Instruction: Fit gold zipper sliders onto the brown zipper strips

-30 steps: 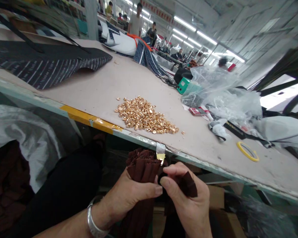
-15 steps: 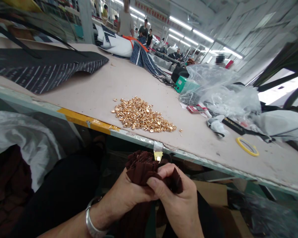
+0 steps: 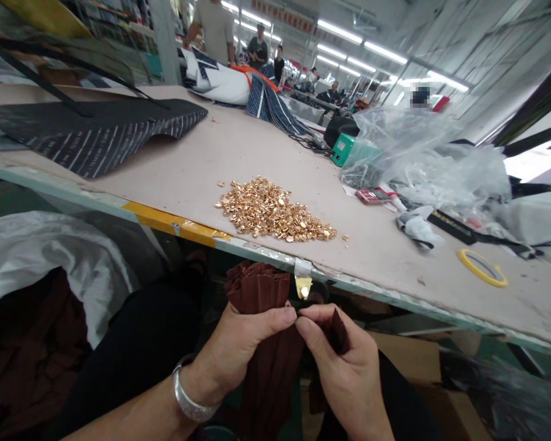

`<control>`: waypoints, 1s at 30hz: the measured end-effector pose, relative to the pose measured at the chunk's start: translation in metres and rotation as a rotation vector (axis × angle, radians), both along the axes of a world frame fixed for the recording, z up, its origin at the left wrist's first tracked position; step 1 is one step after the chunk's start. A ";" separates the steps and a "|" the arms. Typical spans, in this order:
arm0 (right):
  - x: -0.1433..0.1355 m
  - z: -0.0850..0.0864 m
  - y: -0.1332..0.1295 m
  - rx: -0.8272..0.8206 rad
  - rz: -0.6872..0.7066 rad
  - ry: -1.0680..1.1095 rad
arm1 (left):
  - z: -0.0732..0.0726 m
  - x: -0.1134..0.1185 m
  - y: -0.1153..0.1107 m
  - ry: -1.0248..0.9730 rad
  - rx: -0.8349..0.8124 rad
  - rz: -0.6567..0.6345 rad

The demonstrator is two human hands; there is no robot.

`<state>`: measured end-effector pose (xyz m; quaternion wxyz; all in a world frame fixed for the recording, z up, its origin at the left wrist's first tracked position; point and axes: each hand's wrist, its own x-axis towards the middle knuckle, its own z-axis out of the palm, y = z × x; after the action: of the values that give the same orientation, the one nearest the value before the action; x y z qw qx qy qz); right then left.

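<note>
One left hand (image 3: 239, 349) wraps tight round one bundle of brown fabric strips (image 3: 257, 294), just before the table (image 3: 174, 165); one right hand (image 3: 344, 361), thumb and forefinger pinched, clutches a brown strip (image 3: 338, 334). One heap of gold-coloured metal pieces (image 3: 278, 211), uncountable! One yellow tape roll (image 3: 469, 268). The banner's (image 3: 282, 17) lettering? Too blurred.

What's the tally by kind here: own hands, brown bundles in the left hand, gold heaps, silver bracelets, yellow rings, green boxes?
Own hands: 2 (left hand, right hand)
Brown bundle: 1
Gold heap: 1
Silver bracelet: 1
Yellow ring: 1
Green box: 1
Total: 7
</note>
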<state>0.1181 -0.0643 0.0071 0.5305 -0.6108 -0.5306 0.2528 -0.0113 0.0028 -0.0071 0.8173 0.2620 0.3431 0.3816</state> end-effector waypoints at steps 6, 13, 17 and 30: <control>0.000 -0.007 -0.003 0.298 0.107 -0.364 | 0.004 0.002 -0.002 -0.004 -0.181 -0.010; -0.006 -0.012 0.001 0.138 -0.054 0.045 | 0.009 0.001 -0.008 -0.041 -0.198 -0.024; -0.010 -0.009 0.003 0.045 -0.040 0.209 | 0.012 0.001 -0.007 -0.052 -0.247 -0.017; -0.004 -0.004 0.008 -0.315 0.018 1.087 | 0.022 0.004 0.010 -0.092 -0.088 -0.103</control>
<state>0.1143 -0.0560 0.0033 0.6277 -0.4600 -0.1422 0.6117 -0.0070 0.0132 0.0152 0.8614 0.2254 0.3079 0.3352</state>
